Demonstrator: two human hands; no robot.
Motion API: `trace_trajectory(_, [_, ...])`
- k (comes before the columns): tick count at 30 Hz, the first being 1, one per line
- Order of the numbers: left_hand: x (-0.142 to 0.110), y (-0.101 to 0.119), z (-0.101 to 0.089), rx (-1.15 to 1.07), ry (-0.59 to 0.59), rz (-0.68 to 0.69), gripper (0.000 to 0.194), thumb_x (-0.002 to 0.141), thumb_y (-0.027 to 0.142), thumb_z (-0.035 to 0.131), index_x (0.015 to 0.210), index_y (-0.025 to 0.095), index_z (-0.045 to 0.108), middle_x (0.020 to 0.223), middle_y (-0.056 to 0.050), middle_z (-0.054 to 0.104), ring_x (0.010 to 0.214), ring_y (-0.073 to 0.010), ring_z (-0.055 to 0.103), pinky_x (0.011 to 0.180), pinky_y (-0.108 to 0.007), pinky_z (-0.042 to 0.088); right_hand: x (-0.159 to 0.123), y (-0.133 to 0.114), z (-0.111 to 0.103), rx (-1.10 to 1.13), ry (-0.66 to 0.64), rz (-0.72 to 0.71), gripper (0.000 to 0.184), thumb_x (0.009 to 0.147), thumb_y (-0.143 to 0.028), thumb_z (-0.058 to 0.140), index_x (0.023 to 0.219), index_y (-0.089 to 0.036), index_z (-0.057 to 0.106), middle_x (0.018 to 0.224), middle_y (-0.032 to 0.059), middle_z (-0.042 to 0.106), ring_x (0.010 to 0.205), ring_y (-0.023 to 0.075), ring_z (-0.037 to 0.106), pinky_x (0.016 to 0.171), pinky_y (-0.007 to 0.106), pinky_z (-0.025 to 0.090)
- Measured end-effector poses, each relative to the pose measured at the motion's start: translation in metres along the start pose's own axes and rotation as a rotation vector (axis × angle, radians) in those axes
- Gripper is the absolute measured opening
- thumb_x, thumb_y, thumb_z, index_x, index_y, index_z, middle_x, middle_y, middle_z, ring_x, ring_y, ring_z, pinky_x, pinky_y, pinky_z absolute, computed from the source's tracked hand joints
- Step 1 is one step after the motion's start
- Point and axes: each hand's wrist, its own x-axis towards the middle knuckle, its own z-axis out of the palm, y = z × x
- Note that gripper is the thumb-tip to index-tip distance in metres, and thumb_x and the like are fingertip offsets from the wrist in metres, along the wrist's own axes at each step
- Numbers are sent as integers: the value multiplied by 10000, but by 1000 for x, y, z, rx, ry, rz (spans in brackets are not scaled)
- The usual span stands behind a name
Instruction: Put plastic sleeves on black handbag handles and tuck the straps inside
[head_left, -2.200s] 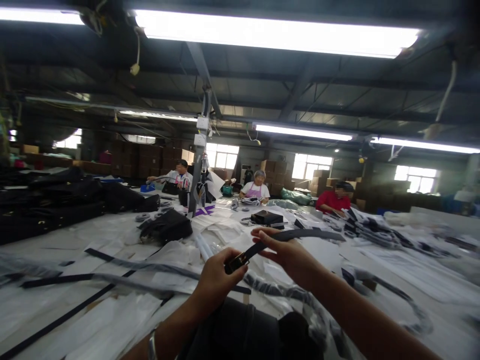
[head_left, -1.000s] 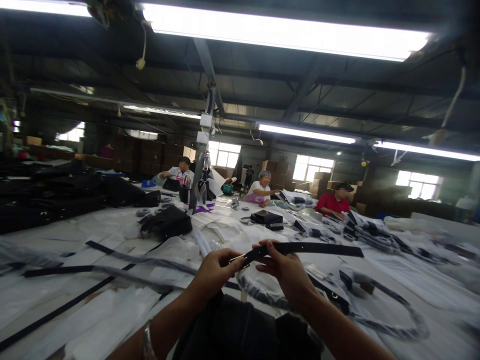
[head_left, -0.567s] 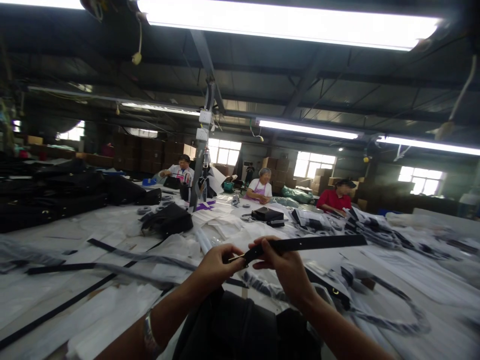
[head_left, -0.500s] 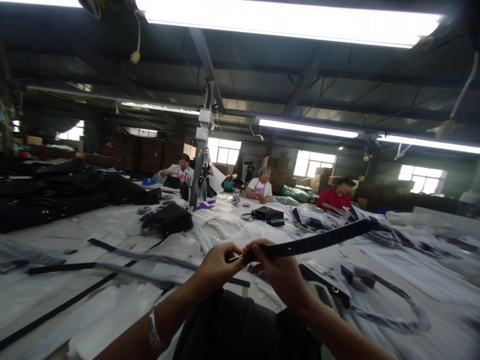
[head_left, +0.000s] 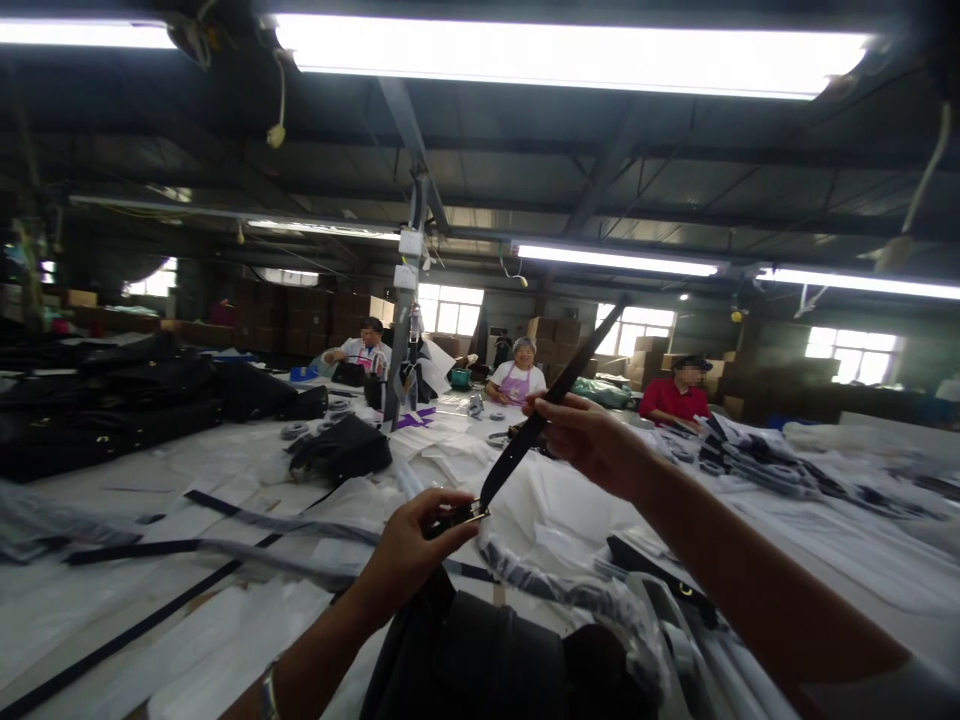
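My left hand pinches a metal buckle between thumb and fingers. A black strap rises from the buckle, slanting up to the right. Higher along the strap, my right hand grips it with the fingers closed. Below the buckle hangs or lies a plastic-wrapped strap section, curving to the right; whether it joins the black strap I cannot tell. Directly under my hands stands a black bag, close to my body.
Long black straps lie among white sheets on the left. Black bags are piled at the far left, and another bag sits near a post. Several people work across the table. Wrapped straps are heaped at right.
My right hand has moved up and right, away from my left hand, drawing the strap from near level to steeply slanted. The buckle now shows at my left fingertips.
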Motion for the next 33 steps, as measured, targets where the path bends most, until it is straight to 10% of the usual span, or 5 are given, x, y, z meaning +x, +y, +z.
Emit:
trace_trajectory(9, [-1,-8,2,121,50,62,290,753,323,747,1021,214,721,1017,-66,726,958,-242,663,874,-355,501,-5,-19,-31,101,51,-171,228,804,-266,770,1019,-224,710,1008,-1,656,563,8,485,500,69,467])
trace_trajectory(15, [-5,-7,0,-260,11,-56,497,700,335,796,1153,186,658,1117,-105,715,1080,-273,649,970,-393,471,-20,-18,-38,25,104,-208,297,790,-476,745,1030,-302,711,890,-36,639,539,48,442,485,154,419])
trace_trajectory(24, [-11,-3,-2,-208,73,-17,424,729,305,785,1115,168,675,1079,-104,731,1007,-256,681,924,-383,519,-35,-4,0,-1010,-197,149,386,789,-544,682,752,-173,781,633,7,603,548,115,456,492,239,324])
trace_trajectory(33, [-12,-6,6,-165,149,-29,399,682,331,826,1027,161,722,1017,-95,761,954,-254,706,924,-370,534,-28,27,-2,-1105,-134,239,431,796,-572,631,691,-171,746,487,-40,456,456,96,354,423,242,235])
